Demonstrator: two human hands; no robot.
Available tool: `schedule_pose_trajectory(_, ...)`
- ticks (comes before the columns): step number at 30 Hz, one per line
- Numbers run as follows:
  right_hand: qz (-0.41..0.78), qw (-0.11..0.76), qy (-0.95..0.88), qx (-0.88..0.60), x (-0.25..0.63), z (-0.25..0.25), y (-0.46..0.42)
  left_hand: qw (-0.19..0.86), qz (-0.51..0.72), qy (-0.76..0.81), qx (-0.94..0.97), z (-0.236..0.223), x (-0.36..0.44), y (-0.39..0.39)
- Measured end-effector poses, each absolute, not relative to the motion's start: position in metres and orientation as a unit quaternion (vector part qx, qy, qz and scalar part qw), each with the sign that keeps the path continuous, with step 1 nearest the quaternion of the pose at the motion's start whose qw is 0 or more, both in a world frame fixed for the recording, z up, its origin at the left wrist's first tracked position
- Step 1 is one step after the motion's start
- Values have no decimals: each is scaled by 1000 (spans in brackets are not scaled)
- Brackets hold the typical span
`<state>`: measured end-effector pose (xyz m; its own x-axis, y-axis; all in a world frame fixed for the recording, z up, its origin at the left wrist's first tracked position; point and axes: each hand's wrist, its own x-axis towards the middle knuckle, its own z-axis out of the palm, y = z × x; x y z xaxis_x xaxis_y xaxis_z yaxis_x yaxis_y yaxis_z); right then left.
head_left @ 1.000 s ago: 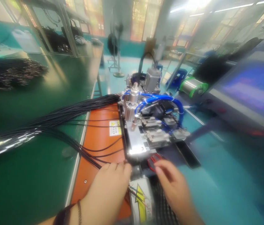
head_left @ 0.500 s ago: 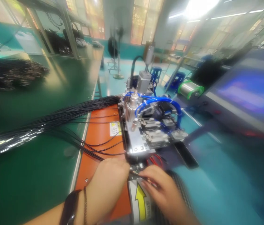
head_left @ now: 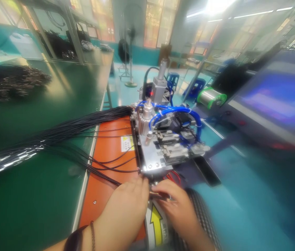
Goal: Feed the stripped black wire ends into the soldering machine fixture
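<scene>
My left hand [head_left: 129, 204] lies at the near front of the machine [head_left: 158, 153], back up, fingers close together. Its fingertips are partly hidden, and what they hold cannot be made out. Several black cables [head_left: 111, 180] run from the left and pass under this hand. Close by on the right, my right hand [head_left: 177, 205] is closed in a pinch on a slim dark piece [head_left: 160, 196] that points left towards my left fingers. Whether it is a cable end or a small tool, I cannot tell. Beneath both hands shows a label with a yellow arrow [head_left: 156, 223].
A thick black cable bundle [head_left: 84, 122] crosses from the green table [head_left: 58, 202] onto the orange surface [head_left: 108, 146]. Blue tubes [head_left: 179, 111] arch over the machine. At right are a dark flat slab [head_left: 207, 170], a wire spool [head_left: 211, 97] and a lit screen [head_left: 286, 94].
My left hand has shifted slightly forward, its fingers straighter and flatter against the machine front. My right hand has moved a little left and up, closer to it. The view has shifted slightly.
</scene>
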<state>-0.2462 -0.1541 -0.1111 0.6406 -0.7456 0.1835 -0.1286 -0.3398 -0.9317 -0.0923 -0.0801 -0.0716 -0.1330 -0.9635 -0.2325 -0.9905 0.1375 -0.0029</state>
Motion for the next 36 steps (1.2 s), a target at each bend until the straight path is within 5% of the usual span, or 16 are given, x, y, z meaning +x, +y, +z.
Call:
schedule_pose_trajectory(12,-349,432,359,-750,-266,-115,-173,-197,-101,785,-578,-77,-93,-71)
schedule_pose_trajectory(21,-415,348,341,-768,-258,-107,-152,-88,101,776,-617,-78,-87,-79)
schedule_pose_trajectory(26,-365,313,271,-834,-255,-109,-141,-120,65,754,-642,-80,-88,-76)
schedule_pose_trajectory(36,-351,398,389,-753,-247,-99,-144,-132,10,774,-619,-81,-88,-76)
